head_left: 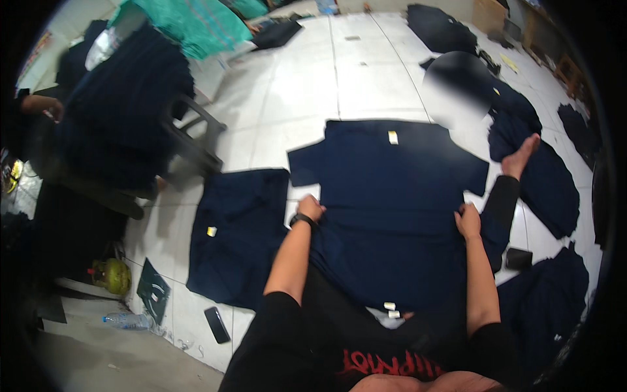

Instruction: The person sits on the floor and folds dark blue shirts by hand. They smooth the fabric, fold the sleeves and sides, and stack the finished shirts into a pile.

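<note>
A navy short-sleeved T-shirt [392,173] lies spread on the tiled floor in front of me, a small pale label near its far edge. Nearer to my lap is more navy cloth [392,261], with small white labels at its near edge; I cannot tell whether it is a second shirt. My left hand [311,208], with a dark band at the wrist, is closed on the cloth's left edge, below the sleeve. Level with it, my right hand [467,221] pinches the right edge. Left of my left forearm lies a navy folded garment [238,238] with a yellowish label.
A phone [217,325], a plastic bottle [127,320] and a green gas cylinder [117,277] are at lower left. Beyond them stand a grey stool [199,134] and a large dark cloth heap [124,98], beside another person's hand [42,104]. Navy garments [542,176] lie along the right, near a bare foot [520,157].
</note>
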The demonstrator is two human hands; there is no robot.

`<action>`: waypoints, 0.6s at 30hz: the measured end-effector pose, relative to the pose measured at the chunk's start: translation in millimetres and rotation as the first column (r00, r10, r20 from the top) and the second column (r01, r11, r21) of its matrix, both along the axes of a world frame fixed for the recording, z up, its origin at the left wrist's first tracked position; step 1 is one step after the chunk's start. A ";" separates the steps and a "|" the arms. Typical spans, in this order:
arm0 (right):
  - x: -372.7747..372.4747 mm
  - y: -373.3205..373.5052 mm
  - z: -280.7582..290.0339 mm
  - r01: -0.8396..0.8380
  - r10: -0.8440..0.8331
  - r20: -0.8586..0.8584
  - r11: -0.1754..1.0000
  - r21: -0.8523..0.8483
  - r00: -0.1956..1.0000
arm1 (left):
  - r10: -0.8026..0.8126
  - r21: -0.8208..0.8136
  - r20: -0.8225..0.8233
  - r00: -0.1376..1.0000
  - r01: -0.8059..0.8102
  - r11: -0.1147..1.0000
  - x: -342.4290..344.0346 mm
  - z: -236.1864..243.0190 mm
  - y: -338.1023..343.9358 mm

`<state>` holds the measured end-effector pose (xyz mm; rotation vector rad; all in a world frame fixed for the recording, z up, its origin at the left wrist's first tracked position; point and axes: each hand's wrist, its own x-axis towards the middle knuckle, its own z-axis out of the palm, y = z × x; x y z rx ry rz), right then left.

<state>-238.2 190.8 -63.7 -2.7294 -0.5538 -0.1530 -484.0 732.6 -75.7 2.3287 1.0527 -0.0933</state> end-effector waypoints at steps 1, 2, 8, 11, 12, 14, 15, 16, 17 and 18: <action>-8.9 12.5 2.5 0.012 -0.010 -0.053 0.999 0.045 0.999 | 0.005 0.026 -0.007 1.000 -0.005 1.000 -13.9 -6.4 9.2; -11.4 19.7 4.8 -0.004 0.006 -0.044 0.999 0.052 0.999 | 0.001 0.062 0.005 1.000 -0.002 0.998 -18.1 -5.4 18.1; -16.8 13.6 13.8 0.031 -0.030 -0.080 0.999 0.018 0.996 | 0.087 -0.009 -0.087 0.992 -0.088 0.996 -7.4 23.3 8.1; -18.8 9.1 16.9 0.049 -0.049 -0.071 0.999 -0.009 0.996 | -0.017 0.274 -0.049 0.999 0.030 0.961 -2.6 41.7 -12.4; -20.6 2.8 18.7 0.068 -0.069 -0.066 0.997 -0.030 0.995 | -0.121 0.376 0.001 0.993 0.112 0.920 2.5 51.8 -29.6; -25.8 11.0 25.1 0.080 -0.084 -0.050 0.994 -0.075 0.995 | -0.374 0.485 0.207 0.904 0.237 0.842 3.6 64.5 -42.0; -28.1 21.1 29.3 0.043 -0.046 -0.037 0.997 -0.064 0.998 | -0.445 0.473 0.227 0.866 0.301 0.828 2.2 66.4 -42.7; -30.0 27.7 34.7 0.007 -0.009 -0.024 0.998 -0.056 1.000 | -0.512 0.460 0.249 0.822 0.365 0.809 1.4 67.3 -44.5; -29.9 33.2 37.9 -0.067 0.066 -0.007 0.998 -0.018 0.998 | -0.519 0.347 0.220 0.826 0.432 0.833 0.0 62.2 -41.2; -30.1 37.4 41.3 -0.141 0.141 0.011 0.990 0.019 0.990 | -0.529 0.225 0.190 0.827 0.488 0.844 -1.6 56.2 -39.1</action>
